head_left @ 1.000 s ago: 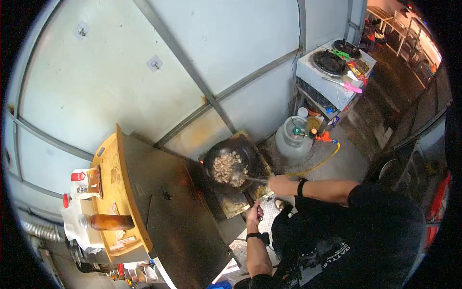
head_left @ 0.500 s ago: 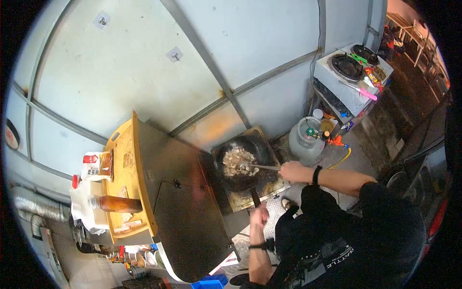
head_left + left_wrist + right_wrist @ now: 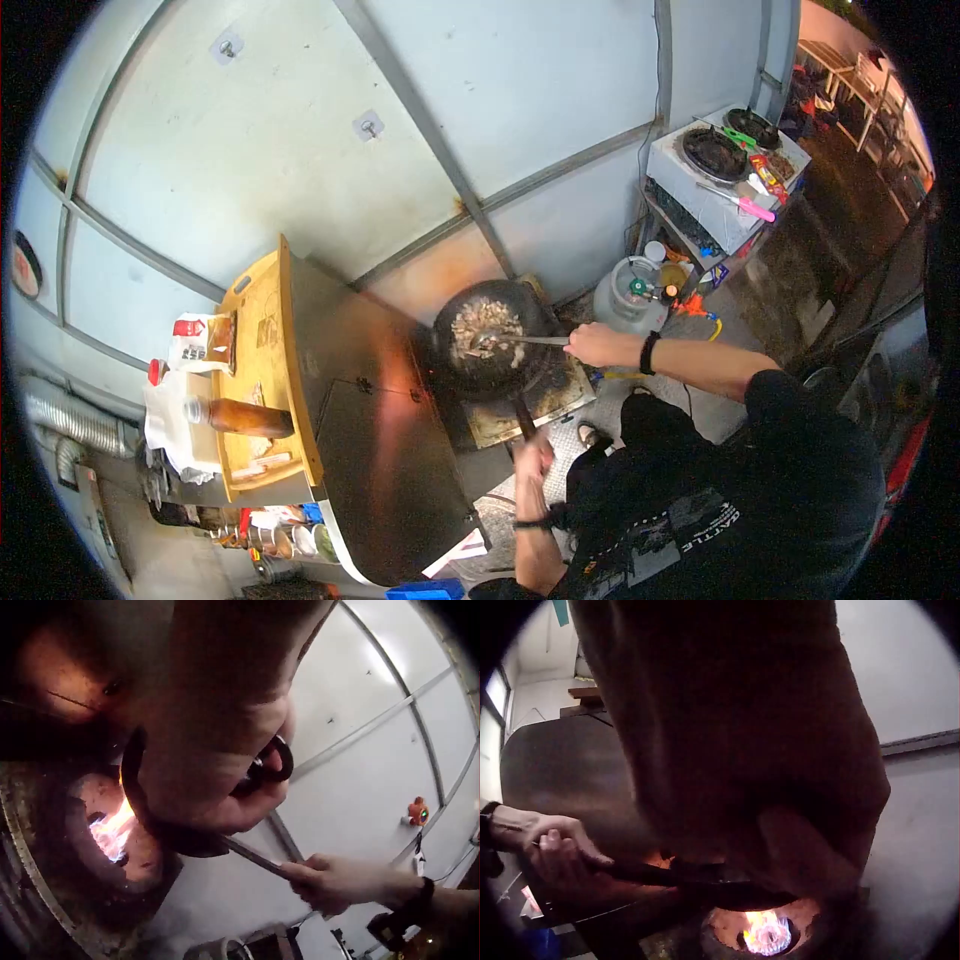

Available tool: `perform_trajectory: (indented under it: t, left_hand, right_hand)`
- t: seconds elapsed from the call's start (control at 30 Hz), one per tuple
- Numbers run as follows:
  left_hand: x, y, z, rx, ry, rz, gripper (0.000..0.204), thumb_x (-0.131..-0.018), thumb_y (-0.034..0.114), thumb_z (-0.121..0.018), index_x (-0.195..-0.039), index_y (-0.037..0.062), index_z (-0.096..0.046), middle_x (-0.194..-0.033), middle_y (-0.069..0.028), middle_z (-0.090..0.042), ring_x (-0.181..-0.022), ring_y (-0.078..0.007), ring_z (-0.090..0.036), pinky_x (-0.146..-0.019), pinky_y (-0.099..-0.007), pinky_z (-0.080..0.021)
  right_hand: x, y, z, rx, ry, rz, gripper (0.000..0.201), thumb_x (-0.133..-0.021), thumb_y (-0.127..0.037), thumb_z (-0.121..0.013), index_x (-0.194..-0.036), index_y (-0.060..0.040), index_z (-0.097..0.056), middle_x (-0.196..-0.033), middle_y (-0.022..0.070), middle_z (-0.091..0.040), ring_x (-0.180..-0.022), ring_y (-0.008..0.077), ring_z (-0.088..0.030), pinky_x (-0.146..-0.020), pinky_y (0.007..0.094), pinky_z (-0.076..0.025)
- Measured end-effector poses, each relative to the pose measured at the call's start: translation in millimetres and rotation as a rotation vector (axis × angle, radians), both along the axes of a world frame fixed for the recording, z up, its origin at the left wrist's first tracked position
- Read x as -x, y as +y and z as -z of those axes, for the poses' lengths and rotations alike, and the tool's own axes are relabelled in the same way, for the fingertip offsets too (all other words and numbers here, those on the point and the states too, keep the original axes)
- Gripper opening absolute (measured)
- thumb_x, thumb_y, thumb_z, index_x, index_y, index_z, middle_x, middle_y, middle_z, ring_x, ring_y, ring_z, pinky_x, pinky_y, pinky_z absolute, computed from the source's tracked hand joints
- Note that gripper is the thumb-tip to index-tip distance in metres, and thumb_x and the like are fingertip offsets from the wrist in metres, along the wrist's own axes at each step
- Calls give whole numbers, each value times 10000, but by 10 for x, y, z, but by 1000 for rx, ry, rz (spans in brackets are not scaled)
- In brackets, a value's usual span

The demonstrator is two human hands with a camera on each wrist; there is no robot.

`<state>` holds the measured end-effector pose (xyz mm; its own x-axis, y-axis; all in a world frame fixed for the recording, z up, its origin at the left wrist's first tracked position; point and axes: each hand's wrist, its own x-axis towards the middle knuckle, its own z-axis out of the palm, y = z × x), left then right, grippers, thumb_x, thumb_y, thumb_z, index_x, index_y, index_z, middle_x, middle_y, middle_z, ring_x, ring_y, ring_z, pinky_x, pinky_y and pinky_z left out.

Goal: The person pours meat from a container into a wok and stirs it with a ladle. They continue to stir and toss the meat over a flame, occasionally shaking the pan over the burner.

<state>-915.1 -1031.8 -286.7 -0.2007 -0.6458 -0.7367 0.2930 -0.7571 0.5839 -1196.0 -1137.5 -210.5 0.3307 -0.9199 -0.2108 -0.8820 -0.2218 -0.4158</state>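
Note:
A dark wok (image 3: 462, 382) is lifted off its burner, and small pale chopped pieces of food (image 3: 483, 320) lie in it. My left hand (image 3: 533, 457) grips the wok's handle (image 3: 524, 415) on the near side, blurred in the head view. My right hand (image 3: 603, 345) holds the long handle of a metal ladle (image 3: 540, 341), whose head is among the food. Flame (image 3: 114, 831) burns in the round burner beneath the wok in the left wrist view. The flame (image 3: 767, 935) also shows below the wok's underside in the right wrist view.
A dark metal panel (image 3: 365, 470) stands left of the wok, with a wooden tray (image 3: 240, 385) and a bottle of brown liquid (image 3: 250, 418) beyond it. Right of the wok are a gas cylinder (image 3: 622, 298) and a two-burner stove (image 3: 690, 190). A pale wall (image 3: 560, 220) rises behind.
The head view has shifted since a second ago. Over the last half second the wok has moved up and a little left, the ladle has shifted left in it, and an orange glow now shows on the panel.

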Motion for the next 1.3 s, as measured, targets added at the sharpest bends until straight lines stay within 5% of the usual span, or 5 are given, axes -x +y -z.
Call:
perform_trajectory:
  t: [0.33, 0.57, 0.83, 1.03, 1.3]
  left_hand:
    - [-46, -806, 324, -149, 235, 0, 258, -910, 198, -666, -708, 143, -515, -543, 66, -426, -402, -33, -336, -344, -205, -210]
    - [-4, 330, -385, -38, -253, 58, 324, -859, 102, -678, -605, 148, -481, -474, 20, -434, -367, -106, -385, -369, -275, -232]
    - [-47, -404, 929, -100, 155, -43, 189, -929, 128, -625, -774, 65, -537, -508, 41, -381, -395, -72, -325, -374, -244, -231]
    - [-44, -177, 1103, 29, -156, 144, 261, -956, 287, -619, -834, 71, -537, -531, 19, -449, -393, -108, -394, -375, -240, -278]
    - [-553, 403, 789, 58, -263, -148, 585, -991, 500, -433, -1227, -29, -513, -1052, -218, -669, -839, -312, -687, -715, -406, -578]
  right_hand:
    - [92, -40, -225, -128, 44, -18, 442, -951, -343, -528, -820, 57, -666, -813, 260, -674, -774, 436, -668, -722, 519, -538]
    - [220, 158, 77, 52, -44, 1, 445, -974, -324, -508, -785, 61, -630, -749, 260, -639, -691, 442, -636, -636, 522, -514]
    - [15, 202, -10, -235, -40, 107, 511, -980, -364, -486, -830, 95, -655, -805, 320, -638, -820, 482, -639, -764, 540, -503]
    - [-188, -32, 745, -178, -149, 269, 520, -994, -340, -453, -733, 86, -600, -627, 243, -599, -596, 420, -606, -568, 516, -477]
    - [-596, 33, 677, -661, -342, 462, 487, -1025, -287, -399, -745, 52, -608, -561, 142, -590, -431, 256, -579, -482, 426, -524]
